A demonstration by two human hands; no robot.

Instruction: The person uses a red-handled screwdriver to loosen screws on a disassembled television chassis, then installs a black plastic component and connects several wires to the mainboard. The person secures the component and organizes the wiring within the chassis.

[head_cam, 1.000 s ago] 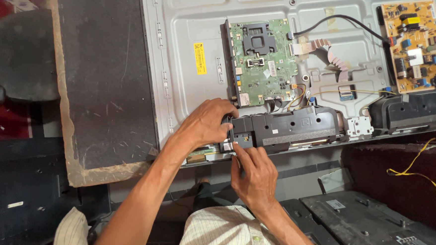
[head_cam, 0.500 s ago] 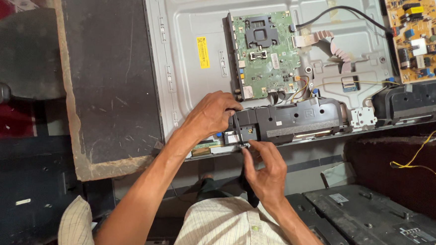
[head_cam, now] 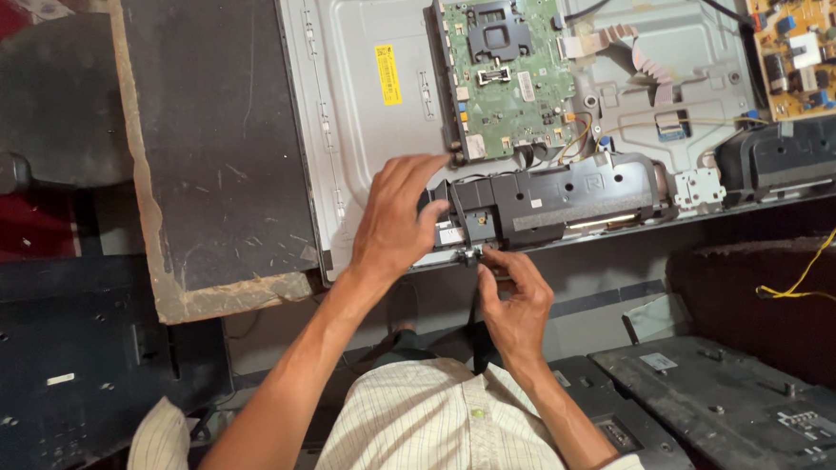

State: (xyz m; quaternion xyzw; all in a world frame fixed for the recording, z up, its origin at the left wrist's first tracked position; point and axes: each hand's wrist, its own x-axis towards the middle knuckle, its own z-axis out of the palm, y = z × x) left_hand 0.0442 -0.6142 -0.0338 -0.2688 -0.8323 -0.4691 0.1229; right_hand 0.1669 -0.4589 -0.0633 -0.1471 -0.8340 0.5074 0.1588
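As the view is taken from above the seated person, the cream checked shirt (head_cam: 427,426) fills the near edge, with black plastic television back covers (head_cam: 742,414) laid on the floor to the right and a further dark cover (head_cam: 59,359) to the left. The right hand (head_cam: 515,302) is raised to the lower lip of the opened panel, its thumb and forefinger pinched together on a small metal fitting (head_cam: 467,256) at the chassis edge; a thin dark strip hangs down from this point, and whether it is a cable or a tool cannot be told. The left hand (head_cam: 395,219) is laid over the left end of the long black plastic speaker module (head_cam: 563,195), fingers curled down against it, pressing rather than gripping. Compared with half a second earlier, the left hand has been shifted slightly up and leftward off the module's end, so that more of its grey-labelled face is exposed, while the right hand has been kept at the same fitting; this is judged to mean that the work remains centred on that lower-edge fastening, with the module steadied. Beyond the module, a green rectangular main circuit board (head_cam: 507,73) is seen on the grey sheet-metal television chassis (head_cam: 348,117), joined by a flat ribbon cable (head_cam: 619,45) toward an orange-brown power board (head_cam: 814,51) at far right. A worn dark board (head_cam: 204,128) lies left of the chassis.
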